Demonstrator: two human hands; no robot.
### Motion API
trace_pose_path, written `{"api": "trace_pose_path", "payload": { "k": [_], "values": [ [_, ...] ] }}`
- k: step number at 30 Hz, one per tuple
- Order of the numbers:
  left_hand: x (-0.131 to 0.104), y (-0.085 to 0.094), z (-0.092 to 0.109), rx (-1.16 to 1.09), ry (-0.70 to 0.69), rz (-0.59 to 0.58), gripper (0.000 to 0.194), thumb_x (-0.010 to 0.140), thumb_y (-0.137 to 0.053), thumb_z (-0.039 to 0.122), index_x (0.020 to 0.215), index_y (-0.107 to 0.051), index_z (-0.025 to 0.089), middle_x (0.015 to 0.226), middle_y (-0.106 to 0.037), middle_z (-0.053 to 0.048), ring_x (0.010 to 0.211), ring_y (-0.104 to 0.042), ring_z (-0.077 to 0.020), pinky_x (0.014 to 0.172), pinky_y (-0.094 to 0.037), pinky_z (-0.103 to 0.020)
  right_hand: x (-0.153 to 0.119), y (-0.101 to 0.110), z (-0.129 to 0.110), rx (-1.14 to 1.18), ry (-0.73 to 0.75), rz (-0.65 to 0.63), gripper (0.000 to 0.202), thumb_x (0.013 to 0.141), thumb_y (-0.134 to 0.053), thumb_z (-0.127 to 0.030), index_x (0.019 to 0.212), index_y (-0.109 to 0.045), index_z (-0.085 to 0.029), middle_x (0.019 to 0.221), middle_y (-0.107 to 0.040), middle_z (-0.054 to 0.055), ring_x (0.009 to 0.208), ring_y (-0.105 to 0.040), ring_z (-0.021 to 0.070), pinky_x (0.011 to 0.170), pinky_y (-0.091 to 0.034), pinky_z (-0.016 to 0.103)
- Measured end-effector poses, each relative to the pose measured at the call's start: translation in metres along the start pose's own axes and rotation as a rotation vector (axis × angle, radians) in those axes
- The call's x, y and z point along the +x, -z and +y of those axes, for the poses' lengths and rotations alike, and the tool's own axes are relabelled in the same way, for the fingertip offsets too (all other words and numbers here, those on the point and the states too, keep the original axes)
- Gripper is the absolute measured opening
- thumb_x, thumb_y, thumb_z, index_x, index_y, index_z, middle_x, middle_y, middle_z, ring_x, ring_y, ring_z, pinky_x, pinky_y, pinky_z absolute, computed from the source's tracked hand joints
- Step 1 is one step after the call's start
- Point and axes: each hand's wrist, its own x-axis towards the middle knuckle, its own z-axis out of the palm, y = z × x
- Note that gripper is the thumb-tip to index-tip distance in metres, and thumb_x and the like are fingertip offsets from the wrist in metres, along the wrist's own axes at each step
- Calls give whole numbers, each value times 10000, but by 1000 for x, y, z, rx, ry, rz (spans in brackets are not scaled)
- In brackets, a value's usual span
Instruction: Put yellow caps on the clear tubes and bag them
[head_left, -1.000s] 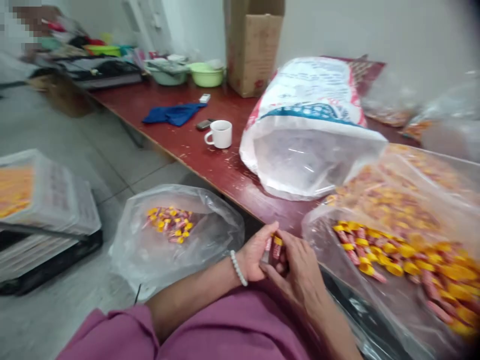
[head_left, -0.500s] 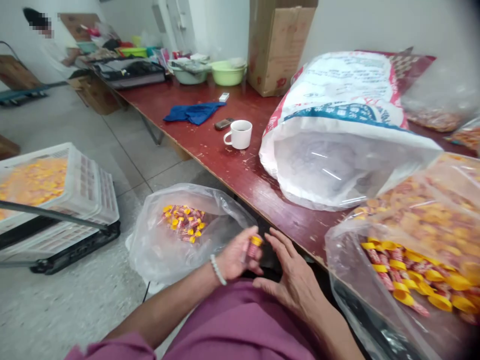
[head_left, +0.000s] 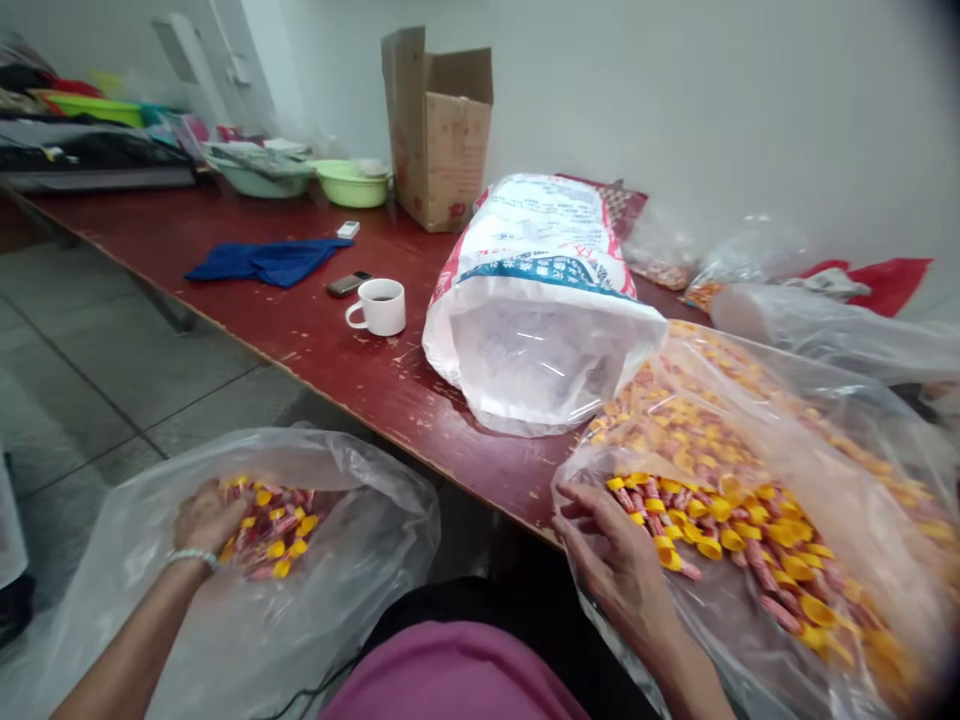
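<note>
My left hand is down inside the clear plastic bag at lower left, at the edge of a pile of small red-patterned tubes with yellow caps. Its fingers are blurred and partly hidden, so whether they hold a tube does not show. Over on the right, my right hand has its fingers apart and nothing in them. It is beside the opening of a large clear bag, where many more yellow-capped tubes lie spilling toward the mouth.
On the red table are a white cup with dark liquid, a phone, a blue cloth and a gaping white sack. Behind stand a cardboard box and a green basin.
My left hand has moved from in front of my body, where it held a capped tube, down into the left bag. My right hand has gone right, to the large bag. The view has turned right.
</note>
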Motion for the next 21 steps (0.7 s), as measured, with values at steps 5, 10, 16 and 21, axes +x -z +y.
{"api": "trace_pose_path", "payload": {
  "k": [5, 10, 16, 21],
  "values": [
    [-32, -9, 51, -99, -282, 35, 318, 738, -520, 289, 1052, -524, 232, 1023, -616, -64, 991, -559, -288, 869, -439, -394, -10, 34, 33, -143, -130, 168, 304, 852, -512, -392, 1079, -598, -208, 970, -673, 78, 764, -649, 173, 665, -542, 297],
    [-57, -27, 189, -358, -996, 41, 353, 802, -394, 91, 1057, -608, 209, 1040, -615, -66, 1011, -534, -209, 963, -387, -325, -34, 72, 108, -627, -185, 297, 417, 834, -420, -489, 993, -639, -172, 985, -672, 132, 930, -610, 295, 841, -471, 485],
    [-15, -83, 333, 101, -1307, -137, 470, 754, -368, -37, 1065, -647, 178, 953, -615, -112, 958, -519, -224, 861, -415, -336, -66, 74, 153, -967, -264, 375, 464, 865, -345, -395, 1119, -558, -70, 1171, -529, 262, 1109, -501, 393, 815, -443, 549],
    [12, -110, 373, 213, -1364, -234, 451, 716, -415, -42, 999, -665, 205, 856, -635, -71, 849, -558, -202, 769, -401, -290, -71, 70, 149, -973, -230, 362, 392, 868, -401, -340, 1108, -588, -93, 1126, -538, 220, 1009, -539, 333, 812, -467, 477]
  ]
}}
